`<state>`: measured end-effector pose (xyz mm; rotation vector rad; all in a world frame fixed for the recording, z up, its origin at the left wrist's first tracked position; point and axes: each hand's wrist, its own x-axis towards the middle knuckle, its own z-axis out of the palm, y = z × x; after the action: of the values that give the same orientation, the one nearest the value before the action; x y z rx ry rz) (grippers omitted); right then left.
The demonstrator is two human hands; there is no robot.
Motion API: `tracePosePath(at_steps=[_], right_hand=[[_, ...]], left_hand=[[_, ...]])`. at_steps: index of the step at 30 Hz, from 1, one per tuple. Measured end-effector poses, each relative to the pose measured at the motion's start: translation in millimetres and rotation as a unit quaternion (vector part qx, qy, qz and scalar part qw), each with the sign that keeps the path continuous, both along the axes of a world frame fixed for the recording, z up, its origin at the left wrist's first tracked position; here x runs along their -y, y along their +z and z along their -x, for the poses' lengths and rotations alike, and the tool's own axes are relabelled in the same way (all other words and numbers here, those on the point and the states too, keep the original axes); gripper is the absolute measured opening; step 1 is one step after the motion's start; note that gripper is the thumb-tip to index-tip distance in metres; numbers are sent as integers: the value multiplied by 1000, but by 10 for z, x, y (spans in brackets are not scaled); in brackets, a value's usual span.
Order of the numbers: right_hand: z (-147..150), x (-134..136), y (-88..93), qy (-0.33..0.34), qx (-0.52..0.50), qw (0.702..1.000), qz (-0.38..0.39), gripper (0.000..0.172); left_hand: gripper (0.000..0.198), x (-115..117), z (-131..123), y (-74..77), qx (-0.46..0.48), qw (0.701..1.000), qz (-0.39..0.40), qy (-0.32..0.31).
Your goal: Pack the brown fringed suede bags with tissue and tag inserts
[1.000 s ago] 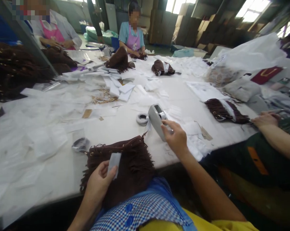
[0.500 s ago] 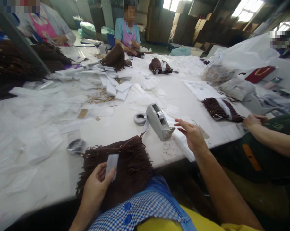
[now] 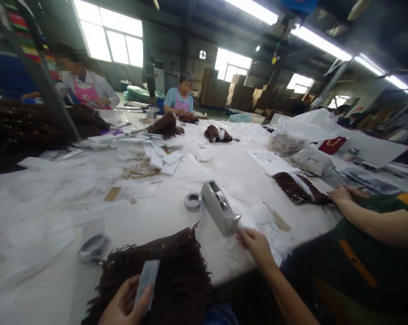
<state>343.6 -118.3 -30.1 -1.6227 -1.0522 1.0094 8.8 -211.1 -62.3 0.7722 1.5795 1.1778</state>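
Note:
A dark brown fringed bag (image 3: 177, 262) lies at the near table edge. Over it, my left hand (image 3: 127, 300) pinches a pale, flat strip (image 3: 147, 280) between thumb and fingers. My right hand (image 3: 254, 243) is at the cutting end of a grey tape dispenser (image 3: 217, 210), its fingers pressed together; what they grip, if anything, is too small to make out. A roll of tape (image 3: 192, 201) lies just left of the dispenser. Left of the bag, a dark coiled item (image 3: 95, 246) rests in clear plastic.
White sheets and packets (image 3: 38, 198) cover the left of the table (image 3: 159, 210). A co-worker's hands (image 3: 342, 194) touch another brown fringed bag (image 3: 300, 187) at the right. Two people work across the table. A dark heap of bags (image 3: 24, 131) stands at the far left.
The camera view has tilted up. My right hand has come to the dispenser's tip, and its spread fingers have closed. My left hand still holds the strip over the bag.

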Motion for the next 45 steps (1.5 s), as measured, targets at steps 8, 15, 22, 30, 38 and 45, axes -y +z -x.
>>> tracePosePath(at_steps=[8,15,22,30,38,45], right_hand=[[1355,329,265,330,-112,935,69,36],[1877,176,199,399,-38,912,83,43],[1830,141,151,409,-13,904,122,44],[1778,198,71,448,-158,869,137,40],[1889,304,93,423,9,905,39,21],[1902,313,160,439,234,867,-24,22]], left_hand=[[54,24,7,224,32,999,-11,-43],[54,78,17,208,47,996,-50,-66],[53,113,68,244,84,993,-41,-72],[50,129,127,265,111,991,-25,-70],[55,115,99,199,137,988,-24,-74],[64,103,78,165,152,984,-6,-92]])
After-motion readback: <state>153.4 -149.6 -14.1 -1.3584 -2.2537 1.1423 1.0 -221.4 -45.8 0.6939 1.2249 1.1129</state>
